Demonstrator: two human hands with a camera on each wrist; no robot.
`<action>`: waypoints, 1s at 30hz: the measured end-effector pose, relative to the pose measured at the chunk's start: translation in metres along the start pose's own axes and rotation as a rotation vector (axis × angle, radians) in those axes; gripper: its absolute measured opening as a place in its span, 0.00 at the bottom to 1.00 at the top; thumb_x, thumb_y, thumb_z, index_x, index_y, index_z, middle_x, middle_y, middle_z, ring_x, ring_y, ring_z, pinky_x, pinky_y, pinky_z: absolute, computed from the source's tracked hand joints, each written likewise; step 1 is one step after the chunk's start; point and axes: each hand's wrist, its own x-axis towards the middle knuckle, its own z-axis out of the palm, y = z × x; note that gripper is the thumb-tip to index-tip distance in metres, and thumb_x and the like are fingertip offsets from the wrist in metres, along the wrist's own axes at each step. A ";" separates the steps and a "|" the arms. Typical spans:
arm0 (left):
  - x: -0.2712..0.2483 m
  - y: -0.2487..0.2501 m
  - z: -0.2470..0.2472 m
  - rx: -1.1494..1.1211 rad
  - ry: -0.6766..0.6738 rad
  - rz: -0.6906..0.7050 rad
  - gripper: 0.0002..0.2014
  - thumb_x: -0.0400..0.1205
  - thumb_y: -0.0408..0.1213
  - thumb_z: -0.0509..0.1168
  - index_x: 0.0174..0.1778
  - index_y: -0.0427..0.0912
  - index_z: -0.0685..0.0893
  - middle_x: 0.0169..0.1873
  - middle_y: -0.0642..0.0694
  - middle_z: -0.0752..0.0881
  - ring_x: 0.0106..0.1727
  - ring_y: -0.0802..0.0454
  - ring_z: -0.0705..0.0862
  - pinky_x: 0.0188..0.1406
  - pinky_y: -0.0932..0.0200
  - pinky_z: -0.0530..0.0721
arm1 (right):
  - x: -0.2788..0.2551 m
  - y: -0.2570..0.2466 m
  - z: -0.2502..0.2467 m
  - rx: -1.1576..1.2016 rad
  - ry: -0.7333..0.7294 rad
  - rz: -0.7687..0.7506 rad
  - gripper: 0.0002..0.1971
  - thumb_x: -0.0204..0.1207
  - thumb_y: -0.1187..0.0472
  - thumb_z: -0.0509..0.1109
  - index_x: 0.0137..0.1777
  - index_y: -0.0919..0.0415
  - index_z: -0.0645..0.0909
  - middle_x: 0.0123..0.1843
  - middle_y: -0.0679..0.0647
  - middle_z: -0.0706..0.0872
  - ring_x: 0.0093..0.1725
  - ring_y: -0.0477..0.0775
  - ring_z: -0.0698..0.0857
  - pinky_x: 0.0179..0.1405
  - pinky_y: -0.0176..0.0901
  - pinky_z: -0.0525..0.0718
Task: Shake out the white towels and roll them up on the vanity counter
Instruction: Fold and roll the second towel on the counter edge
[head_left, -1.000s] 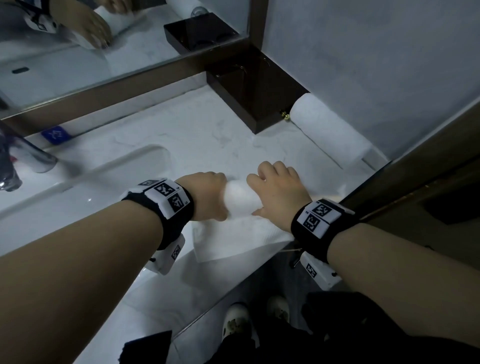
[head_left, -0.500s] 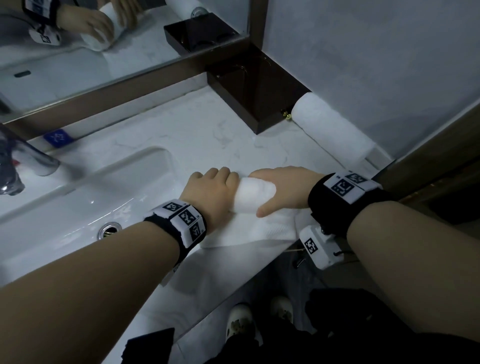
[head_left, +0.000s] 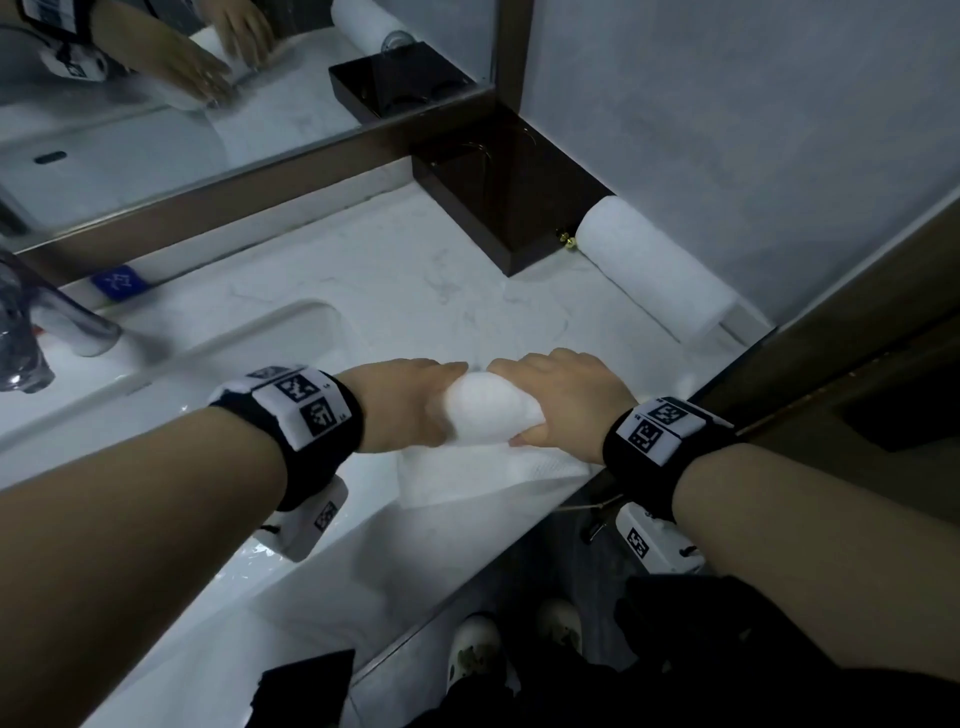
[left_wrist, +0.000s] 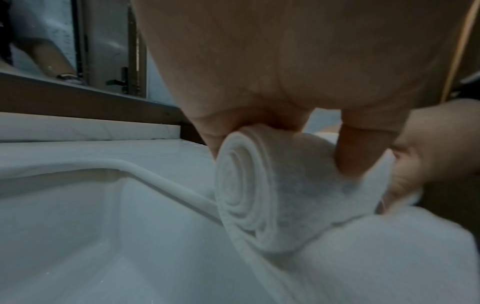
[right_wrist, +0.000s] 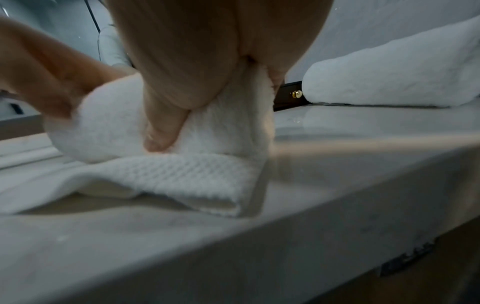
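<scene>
White terry, wound into a tight spiral, sits under both palms near the front edge of the marble surface (head_left: 395, 291), just to the 3 o'clock side of the sink basin (head_left: 171, 379). The left hand (head_left: 410, 402) and right hand (head_left: 558, 397) curl over the half-rolled towel (head_left: 485, 410) from its two ends, fingers draped across the top and thumbs tucked against the near side. Judging by this, the paired grip keeps the coil even and stops either end from telescoping as it is turned. The unrolled tail (head_left: 483, 475) lies flat toward 6 o'clock, almost at the surface's lip, which suggests only a few turns remain.

A finished rolled towel (head_left: 657, 273) rests at 2 o'clock against the wall, touching the dark wooden box (head_left: 498, 208), likely parked out of the working area.

The head view hides the roll's ends beneath the hands. The left wrist view alone shows the concentric layers (left_wrist: 241, 191), snug and regular, beside the basin rim. The right wrist view alone shows the tail's waffle-weave border (right_wrist: 192, 176), doubled and lifting slightly off the marble, and the box's small brass knob (right_wrist: 296, 94).
</scene>
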 end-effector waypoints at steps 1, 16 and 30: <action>0.000 -0.001 -0.003 -0.047 -0.012 -0.001 0.24 0.78 0.43 0.67 0.71 0.51 0.73 0.65 0.51 0.81 0.65 0.46 0.81 0.66 0.47 0.79 | -0.001 0.000 0.001 -0.004 0.011 -0.001 0.36 0.66 0.35 0.72 0.72 0.39 0.63 0.57 0.42 0.81 0.50 0.53 0.77 0.48 0.48 0.74; -0.003 -0.047 0.052 -0.437 0.279 -0.383 0.13 0.77 0.51 0.71 0.47 0.48 0.79 0.42 0.53 0.86 0.44 0.51 0.83 0.41 0.57 0.78 | -0.001 0.000 0.011 0.123 0.123 0.330 0.37 0.69 0.35 0.71 0.75 0.39 0.60 0.63 0.46 0.79 0.59 0.57 0.77 0.57 0.51 0.75; 0.001 -0.036 0.052 -0.341 0.360 -0.378 0.14 0.79 0.37 0.68 0.35 0.48 0.68 0.42 0.44 0.83 0.42 0.44 0.83 0.36 0.54 0.76 | -0.004 -0.006 0.011 0.014 0.133 0.292 0.37 0.70 0.35 0.70 0.76 0.40 0.58 0.65 0.46 0.79 0.58 0.57 0.78 0.55 0.52 0.78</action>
